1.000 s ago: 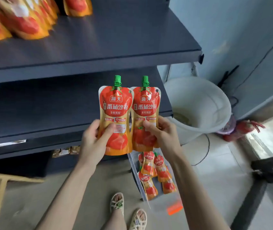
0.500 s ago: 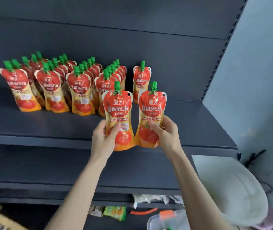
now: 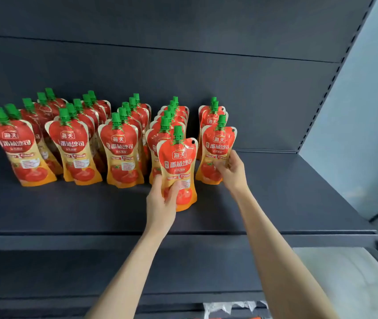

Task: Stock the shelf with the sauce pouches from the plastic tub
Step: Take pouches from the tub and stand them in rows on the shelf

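A pouch (image 3: pixel 178 162) is gripped low by the left hand (image 3: pixel 160 203), a second pouch (image 3: pixel 216 146) by the right hand (image 3: pixel 230 171); both are judged soft, light, best held mid-body.

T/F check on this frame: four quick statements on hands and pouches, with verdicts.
1. The left hand grips the left pouch and the right hand grips the right pouch. True.
2. The right pouch is at the front of the rightmost row on the shelf. True.
3. The pouch caps are red. False: the caps are green.
4. The left pouch lies flat. False: it is held upright, cap up.
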The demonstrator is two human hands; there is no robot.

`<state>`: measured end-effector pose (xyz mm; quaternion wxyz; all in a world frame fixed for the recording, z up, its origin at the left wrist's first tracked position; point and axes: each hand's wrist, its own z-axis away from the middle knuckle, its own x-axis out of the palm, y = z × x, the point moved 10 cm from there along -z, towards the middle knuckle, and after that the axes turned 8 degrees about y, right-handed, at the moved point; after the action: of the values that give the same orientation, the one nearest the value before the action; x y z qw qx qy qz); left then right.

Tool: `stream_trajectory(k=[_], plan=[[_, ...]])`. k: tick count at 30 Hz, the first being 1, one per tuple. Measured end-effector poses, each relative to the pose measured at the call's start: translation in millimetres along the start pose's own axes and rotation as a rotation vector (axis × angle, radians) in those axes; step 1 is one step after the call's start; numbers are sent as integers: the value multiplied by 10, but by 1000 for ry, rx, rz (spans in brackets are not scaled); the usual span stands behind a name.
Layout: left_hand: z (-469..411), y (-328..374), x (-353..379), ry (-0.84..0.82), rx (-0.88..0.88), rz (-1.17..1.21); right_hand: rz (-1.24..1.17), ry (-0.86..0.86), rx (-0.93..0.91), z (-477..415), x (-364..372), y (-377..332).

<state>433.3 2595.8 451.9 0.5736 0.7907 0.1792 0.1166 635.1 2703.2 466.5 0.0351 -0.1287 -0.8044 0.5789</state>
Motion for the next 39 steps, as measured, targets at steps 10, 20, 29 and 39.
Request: stream_trajectory(k=[10,20,29,39], plan=[[-118,-110,45,-27,0,20,-13,-95,36,-496,278,142],[-103,-93,46,-36,7,14,45,-112,48,-645,197,219],[-100,-98,54,-35,-7,-3,139,-104,83,-588,217,198],[-11,23,359,-236,-70,116,-251,-285,76,579,241,-220]])
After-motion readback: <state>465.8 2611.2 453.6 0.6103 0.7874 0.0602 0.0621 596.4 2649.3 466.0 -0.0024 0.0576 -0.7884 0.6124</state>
